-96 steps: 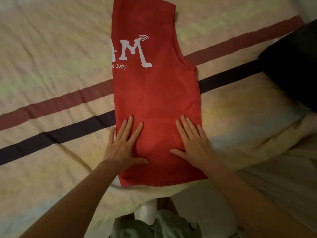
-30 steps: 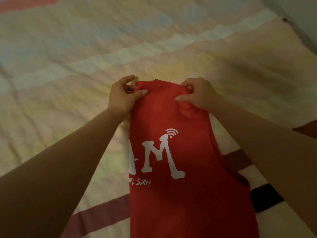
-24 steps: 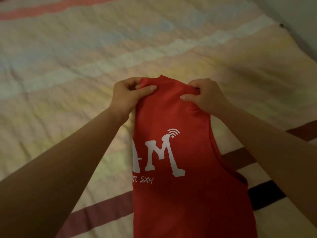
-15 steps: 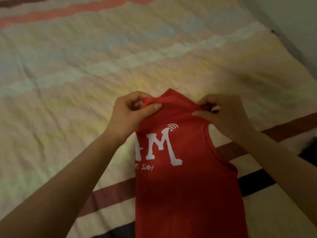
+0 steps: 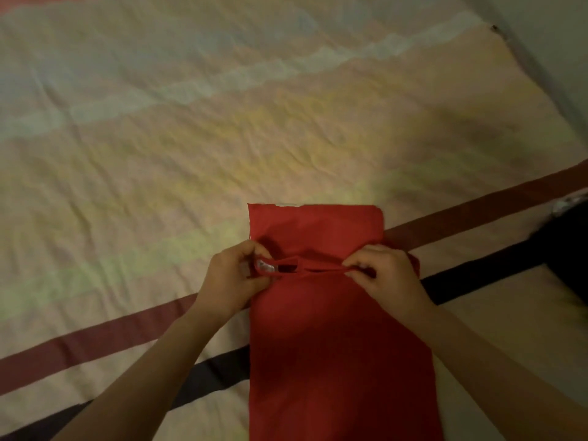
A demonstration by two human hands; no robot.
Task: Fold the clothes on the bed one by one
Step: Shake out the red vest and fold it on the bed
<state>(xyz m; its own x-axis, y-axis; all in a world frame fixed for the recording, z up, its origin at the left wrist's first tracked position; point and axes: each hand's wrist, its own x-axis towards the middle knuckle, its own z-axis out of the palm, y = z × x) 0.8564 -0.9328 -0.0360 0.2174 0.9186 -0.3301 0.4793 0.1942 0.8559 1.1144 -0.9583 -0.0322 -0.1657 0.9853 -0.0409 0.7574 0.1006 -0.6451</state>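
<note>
red shirt [image 5: 337,338]: soft cloth, matt, mostly smooth, a few folds seen | bed sheet [image 5: 222,138]: thin striped cloth, matt, crinkled all over | dark clothes [image 5: 569,249]: cloth, matt, weave too dim to be told

Bedspread [image 5: 222,138] open leftward; dark, perhaps clothing, heap [image 5: 569,249] right

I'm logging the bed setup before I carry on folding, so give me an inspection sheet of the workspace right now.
Surface: striped bedsheet, wrinkled, with maroon and black bands.
Job's things: red shirt lying flat, its top end doubled over toward the person.
Clutter: dark cloth at the right edge.
Grippers: left hand and right hand each pinch the folded-over edge.
Cables: nothing seen.
Surroundings: pale wall at upper right.
</note>
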